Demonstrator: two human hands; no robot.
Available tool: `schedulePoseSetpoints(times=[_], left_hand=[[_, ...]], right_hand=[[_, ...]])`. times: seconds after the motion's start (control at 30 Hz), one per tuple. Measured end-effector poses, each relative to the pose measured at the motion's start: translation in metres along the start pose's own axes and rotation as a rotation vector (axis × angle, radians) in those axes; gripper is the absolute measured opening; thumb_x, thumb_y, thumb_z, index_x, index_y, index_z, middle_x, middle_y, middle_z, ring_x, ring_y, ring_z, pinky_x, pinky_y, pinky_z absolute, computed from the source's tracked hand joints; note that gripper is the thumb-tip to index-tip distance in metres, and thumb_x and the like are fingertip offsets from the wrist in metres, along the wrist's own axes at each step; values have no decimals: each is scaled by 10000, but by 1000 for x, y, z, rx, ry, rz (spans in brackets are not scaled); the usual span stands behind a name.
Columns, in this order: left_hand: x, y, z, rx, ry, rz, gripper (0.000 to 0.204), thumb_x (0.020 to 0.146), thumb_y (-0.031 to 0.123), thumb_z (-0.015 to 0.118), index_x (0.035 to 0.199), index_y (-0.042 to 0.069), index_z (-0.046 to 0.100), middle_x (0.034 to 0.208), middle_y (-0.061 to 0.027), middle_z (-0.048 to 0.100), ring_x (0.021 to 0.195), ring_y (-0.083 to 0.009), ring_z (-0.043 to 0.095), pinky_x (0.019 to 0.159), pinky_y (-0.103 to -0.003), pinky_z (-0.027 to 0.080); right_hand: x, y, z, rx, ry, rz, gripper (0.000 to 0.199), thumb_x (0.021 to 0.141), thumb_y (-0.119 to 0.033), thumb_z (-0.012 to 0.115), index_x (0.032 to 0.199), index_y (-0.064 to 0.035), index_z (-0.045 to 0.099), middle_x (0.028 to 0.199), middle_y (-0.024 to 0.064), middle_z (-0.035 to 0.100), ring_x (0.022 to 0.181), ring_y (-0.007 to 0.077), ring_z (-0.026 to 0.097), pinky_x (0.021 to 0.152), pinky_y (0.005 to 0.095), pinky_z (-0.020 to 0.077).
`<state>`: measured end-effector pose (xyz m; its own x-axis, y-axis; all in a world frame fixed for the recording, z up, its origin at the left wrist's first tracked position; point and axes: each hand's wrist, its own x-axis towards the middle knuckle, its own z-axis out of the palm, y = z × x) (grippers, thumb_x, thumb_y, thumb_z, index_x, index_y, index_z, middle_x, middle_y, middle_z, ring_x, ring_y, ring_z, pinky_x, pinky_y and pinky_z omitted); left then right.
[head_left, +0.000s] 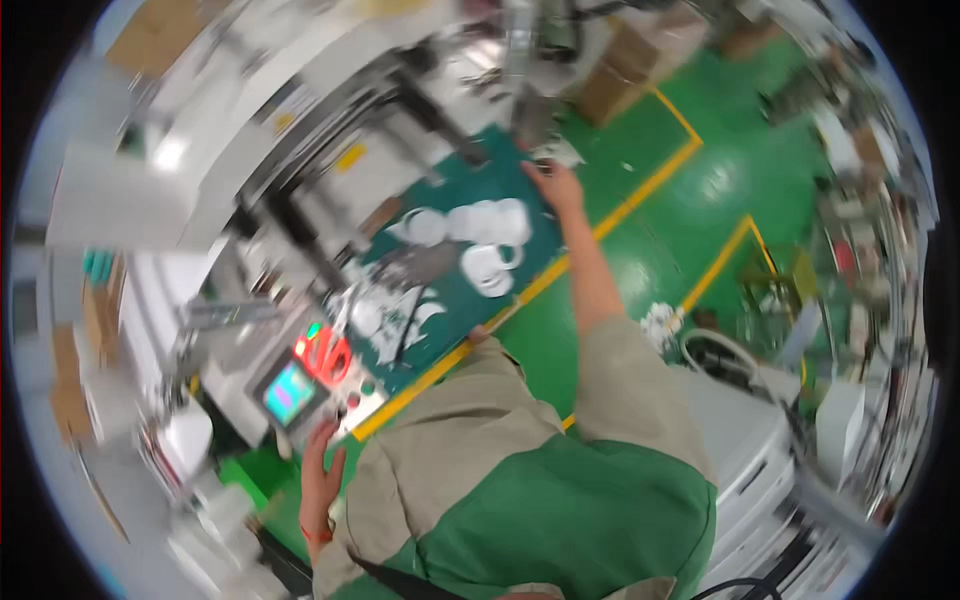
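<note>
Left hand [319, 487] beside a control panel [287, 392], white pieces [492, 222] on a green work surface [543, 238], right hand [557, 187] at its far edge.
The left hand hangs loosely spread, thumb apart, just beside the panel, whose screen glows near a red-orange loop [340, 362]; rightward, white scraps [378, 310] lie around a thin dark strip [407, 325], then the rounded white pieces; blur hides whether the right hand's fingers, near a grey upright part [535, 118], grip anything.
</note>
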<state>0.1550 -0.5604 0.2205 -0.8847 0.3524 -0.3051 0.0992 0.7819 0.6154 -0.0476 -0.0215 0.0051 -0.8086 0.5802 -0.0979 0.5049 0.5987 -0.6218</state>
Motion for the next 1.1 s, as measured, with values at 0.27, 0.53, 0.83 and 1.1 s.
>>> schedulePoseSetpoints(times=[0.27,0.53,0.83,1.1], left_hand=[[-21,-65,2,-49,259,-146,356,789,104,599,1136,61,530,1047,-130,589,993,-310,547,833,-369,437],[38,-149,65,388,630,-491,480,849,342,523,1312,385,401,1469,-181,44,1320,-473,-62,1006,-623,50],[58,-172,78,399,594,-612,436,872,352,474,1304,374,425,1488,-146,32,1324,-461,-101,978,-656,-12],[13,-161,66,275,623,-638,525,883,406,436,1383,316,302,1473,-200,-57,1304,-488,-138,975,-658,6]], right_hand=[[30,26,4,45,-180,-131,598,812,-556,524,990,4,638,937,177,642,884,256,601,788,338,438],[-15,-24,7,-234,39,-168,602,861,-599,357,1057,-88,608,957,178,627,895,377,578,731,440,444],[-8,-17,9,-235,20,-155,635,850,-617,354,1120,-94,591,1077,158,605,991,364,557,808,426,441],[-8,-18,10,-254,3,-122,628,851,-610,357,1151,-103,575,1095,144,601,1006,357,552,827,421,433]])
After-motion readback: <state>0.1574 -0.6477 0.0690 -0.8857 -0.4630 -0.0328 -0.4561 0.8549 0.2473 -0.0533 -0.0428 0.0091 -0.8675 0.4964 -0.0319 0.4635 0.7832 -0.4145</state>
